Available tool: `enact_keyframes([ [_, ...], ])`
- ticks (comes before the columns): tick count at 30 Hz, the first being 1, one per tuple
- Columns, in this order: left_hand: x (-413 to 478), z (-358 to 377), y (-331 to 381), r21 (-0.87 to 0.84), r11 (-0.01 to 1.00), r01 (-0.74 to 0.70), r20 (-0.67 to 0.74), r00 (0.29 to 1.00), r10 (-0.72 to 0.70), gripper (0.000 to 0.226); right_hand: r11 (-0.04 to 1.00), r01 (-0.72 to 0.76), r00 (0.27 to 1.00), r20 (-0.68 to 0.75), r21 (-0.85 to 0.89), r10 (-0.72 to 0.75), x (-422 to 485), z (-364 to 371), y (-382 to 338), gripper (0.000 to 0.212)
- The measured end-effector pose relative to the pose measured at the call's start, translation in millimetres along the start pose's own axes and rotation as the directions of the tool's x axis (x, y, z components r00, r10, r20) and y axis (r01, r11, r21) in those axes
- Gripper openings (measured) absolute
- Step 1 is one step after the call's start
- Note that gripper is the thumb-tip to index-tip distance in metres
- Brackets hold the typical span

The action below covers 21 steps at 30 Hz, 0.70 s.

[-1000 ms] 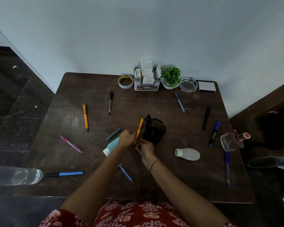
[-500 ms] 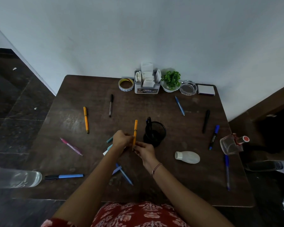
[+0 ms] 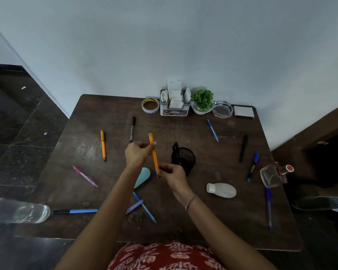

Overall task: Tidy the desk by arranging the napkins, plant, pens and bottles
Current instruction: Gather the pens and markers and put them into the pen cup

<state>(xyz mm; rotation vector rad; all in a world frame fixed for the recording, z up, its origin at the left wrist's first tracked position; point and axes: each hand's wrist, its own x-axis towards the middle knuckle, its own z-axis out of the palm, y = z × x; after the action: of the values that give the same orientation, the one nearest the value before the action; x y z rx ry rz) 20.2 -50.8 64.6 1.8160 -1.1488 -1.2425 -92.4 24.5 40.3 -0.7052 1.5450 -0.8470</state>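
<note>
Both hands hold an orange pen (image 3: 153,152) upright above the middle of the dark wooden desk (image 3: 232,227). My left hand (image 3: 138,155) pinches its upper part and my right hand (image 3: 172,177) pinches its lower tip. Just right of the hands stands a black mesh pen cup (image 3: 185,159) with a dark pen in it. Several pens lie scattered on the desk, among them a second orange pen (image 3: 103,145). A white bottle (image 3: 221,190) lies on its side at right. The napkin holder (image 3: 175,103) and the small plant (image 3: 202,101) stand at the back edge.
A clear bottle with a purple cap (image 3: 18,210) lies at the left front edge. A glass bottle with a red cap (image 3: 274,175) lies at the right edge. A teal tube (image 3: 142,177) lies under my left forearm. A tape roll (image 3: 150,105), glass ashtray (image 3: 222,109) and notepad (image 3: 244,112) line the back.
The orange pen has been raised and turned from leaning right to nearly upright. My left hand moved up along it, while my right hand stays at its lower end.
</note>
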Motion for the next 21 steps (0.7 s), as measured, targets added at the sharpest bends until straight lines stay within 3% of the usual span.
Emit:
enact_keyframes([
  [11,-10.1,13.1,40.2,0.064,0.968,-0.244,0.013,0.970,0.244,0.023,0.964,0.204,0.973,-0.073,-0.167,-0.219,-6.0,-37.8,-17.9,0.027],
  [16,-19.9,26.9,56.1,0.124,0.913,-0.390,0.079,0.921,0.382,0.023,0.888,0.348,0.894,-0.179,-0.299,-0.411,3.0,-62.8,-48.6,0.024],
  [21,-26.8,42.8,60.7,0.087,0.875,-0.477,0.155,0.874,0.461,0.030,0.788,0.459,0.808,-0.178,-0.410,-0.562,6.1,-79.6,-72.7,0.022],
])
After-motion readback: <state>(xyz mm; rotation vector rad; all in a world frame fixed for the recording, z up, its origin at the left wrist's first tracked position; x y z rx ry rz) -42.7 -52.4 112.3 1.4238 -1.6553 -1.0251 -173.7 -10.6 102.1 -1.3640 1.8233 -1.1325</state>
